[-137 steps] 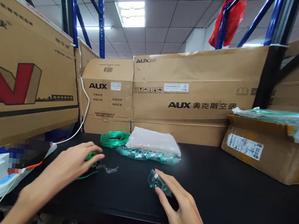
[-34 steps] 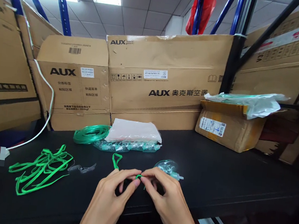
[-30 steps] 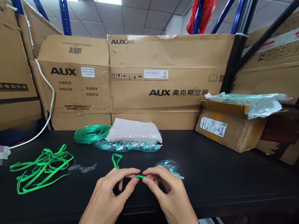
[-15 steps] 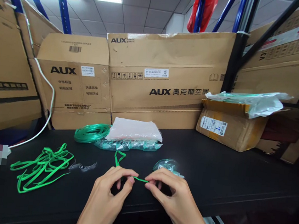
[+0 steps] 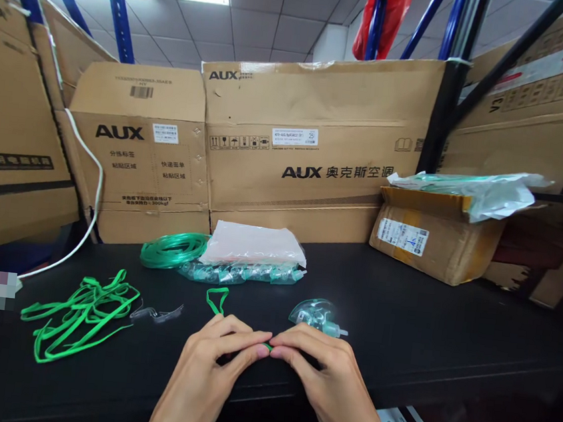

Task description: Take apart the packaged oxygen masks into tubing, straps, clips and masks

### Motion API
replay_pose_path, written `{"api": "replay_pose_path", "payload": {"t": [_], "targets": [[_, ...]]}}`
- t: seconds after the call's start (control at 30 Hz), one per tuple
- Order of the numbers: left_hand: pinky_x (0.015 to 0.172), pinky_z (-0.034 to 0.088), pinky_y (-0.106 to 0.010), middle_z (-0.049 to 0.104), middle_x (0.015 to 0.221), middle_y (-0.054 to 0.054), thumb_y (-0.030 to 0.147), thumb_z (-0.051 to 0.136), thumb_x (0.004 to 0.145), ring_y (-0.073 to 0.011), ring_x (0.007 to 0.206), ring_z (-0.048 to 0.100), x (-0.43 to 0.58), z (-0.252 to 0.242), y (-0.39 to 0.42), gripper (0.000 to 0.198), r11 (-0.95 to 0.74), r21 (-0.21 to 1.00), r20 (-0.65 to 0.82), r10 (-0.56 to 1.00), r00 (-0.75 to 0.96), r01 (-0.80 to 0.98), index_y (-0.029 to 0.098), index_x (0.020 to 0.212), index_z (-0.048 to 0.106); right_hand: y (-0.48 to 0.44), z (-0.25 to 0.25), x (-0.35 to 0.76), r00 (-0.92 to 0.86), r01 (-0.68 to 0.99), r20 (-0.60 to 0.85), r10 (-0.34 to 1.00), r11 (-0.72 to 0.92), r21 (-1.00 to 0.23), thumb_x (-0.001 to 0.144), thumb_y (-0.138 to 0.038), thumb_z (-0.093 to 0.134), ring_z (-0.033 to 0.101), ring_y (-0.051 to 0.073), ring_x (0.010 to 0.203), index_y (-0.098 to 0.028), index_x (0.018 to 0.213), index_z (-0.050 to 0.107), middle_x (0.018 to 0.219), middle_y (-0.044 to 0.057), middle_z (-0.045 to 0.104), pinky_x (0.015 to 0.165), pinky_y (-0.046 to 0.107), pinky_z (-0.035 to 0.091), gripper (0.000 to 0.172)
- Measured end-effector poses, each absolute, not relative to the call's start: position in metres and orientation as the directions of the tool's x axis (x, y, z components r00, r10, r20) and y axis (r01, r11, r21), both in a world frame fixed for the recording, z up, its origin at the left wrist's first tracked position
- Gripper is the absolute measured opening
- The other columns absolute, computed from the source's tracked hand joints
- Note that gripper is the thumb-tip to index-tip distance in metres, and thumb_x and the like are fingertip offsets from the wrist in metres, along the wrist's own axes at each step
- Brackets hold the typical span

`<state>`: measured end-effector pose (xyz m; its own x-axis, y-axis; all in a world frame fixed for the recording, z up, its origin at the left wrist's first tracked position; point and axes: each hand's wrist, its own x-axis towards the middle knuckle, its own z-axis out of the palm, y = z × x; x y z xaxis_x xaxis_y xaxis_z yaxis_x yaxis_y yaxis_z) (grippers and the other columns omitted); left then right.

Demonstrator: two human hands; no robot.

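Observation:
My left hand (image 5: 217,365) and my right hand (image 5: 328,370) meet fingertip to fingertip over the front of the black table. Both pinch a thin green strap (image 5: 217,291); a loop of it stands up behind the left hand, and a sliver shows between the fingertips. The rest of the strap is hidden by the fingers. Just behind my right hand lies a clear, greenish plastic mask (image 5: 315,314) with a short spout. To the left is a loose tangle of green straps (image 5: 84,314), with a few thin clear strips (image 5: 157,314) beside it.
A coil of green tubing (image 5: 172,251) lies at the back, beside a white package (image 5: 255,245) on clear bagged greenish parts (image 5: 244,274). Large AUX cartons (image 5: 321,121) stand behind. An opened cardboard box (image 5: 433,244) topped with plastic bags is at right. A white cable (image 5: 86,150) hangs left.
My hands have come together, closing the gap where a length of strap was stretched between them. The strap's loop behind the left hand has shifted slightly left.

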<state>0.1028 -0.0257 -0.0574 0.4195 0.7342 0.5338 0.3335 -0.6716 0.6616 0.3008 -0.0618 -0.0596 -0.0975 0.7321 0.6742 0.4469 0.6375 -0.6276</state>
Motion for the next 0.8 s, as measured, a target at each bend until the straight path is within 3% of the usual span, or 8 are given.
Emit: {"api": "replay_pose_path", "payload": {"t": [0.17,0.3,0.47,0.6,0.73,0.8], "targets": [[0.075,0.047,-0.026,0.076,0.093,0.004,0.035,0.068,0.098,-0.0164,0.08,0.062,0.105,-0.055,-0.027,0.014,-0.65,0.649,0.519,0.758,0.394,0.395,0.035,0.104,0.081,-0.067,-0.05,0.306,-0.106,0.495,0.731,0.674,0.673,-0.549,0.096,-0.017,0.068,0.072,0.018,0.08,-0.023,0.092,0.078,0.088,0.002,0.077,0.075,0.028,0.056,0.013],[0.073,0.044,-0.027,0.074,0.092,0.003,0.037,0.066,0.099,-0.0167,0.074,0.056,0.106,-0.05,-0.03,0.015,-0.624,0.651,0.505,0.782,0.366,0.432,0.031,0.094,0.079,-0.069,-0.042,0.329,0.04,0.724,0.805,0.592,0.538,-0.432,0.097,-0.029,0.067,0.07,0.026,0.1,-0.027,0.106,0.079,0.109,0.008,0.073,0.087,0.039,0.057,0.015],[0.073,0.043,-0.027,0.07,0.085,0.003,0.041,0.067,0.097,-0.0167,0.072,0.055,0.106,-0.047,-0.033,0.017,-0.548,0.7,0.463,0.836,0.294,0.457,0.03,0.088,0.077,-0.059,-0.052,0.352,0.084,0.814,0.631,0.771,0.312,-0.491,0.097,-0.038,0.064,0.062,0.035,0.122,-0.033,0.133,0.069,0.134,0.01,0.066,0.103,0.058,0.05,0.037],[0.071,0.044,-0.026,0.069,0.082,0.003,0.044,0.07,0.094,-0.0163,0.07,0.055,0.104,-0.05,-0.032,0.016,-0.508,0.743,0.442,0.861,0.25,0.437,0.032,0.092,0.08,-0.055,-0.049,0.342,0.112,0.713,0.581,0.806,0.343,-0.612,0.097,-0.034,0.061,0.064,0.033,0.119,-0.032,0.129,0.07,0.131,0.008,0.068,0.103,0.055,0.05,0.034],[0.079,0.047,-0.027,0.075,0.092,0.003,0.043,0.067,0.096,-0.018,0.083,0.063,0.103,-0.053,-0.028,0.017,-0.549,0.752,0.501,0.836,0.226,0.365,0.035,0.102,0.081,-0.053,-0.034,0.318,0.144,0.362,0.486,0.862,0.411,-0.837,0.096,-0.041,0.065,0.072,0.026,0.103,-0.025,0.118,0.07,0.116,0.008,0.073,0.086,0.038,0.059,0.029],[0.087,0.048,-0.027,0.078,0.101,0.003,0.041,0.066,0.097,-0.0192,0.095,0.066,0.104,-0.053,-0.027,0.017,-0.57,0.754,0.526,0.822,0.219,0.328,0.035,0.104,0.081,-0.051,-0.033,0.309,0.12,0.235,0.448,0.886,0.413,-0.88,0.095,-0.042,0.066,0.073,0.023,0.101,-0.023,0.119,0.07,0.113,0.008,0.074,0.086,0.033,0.06,0.03]]}}
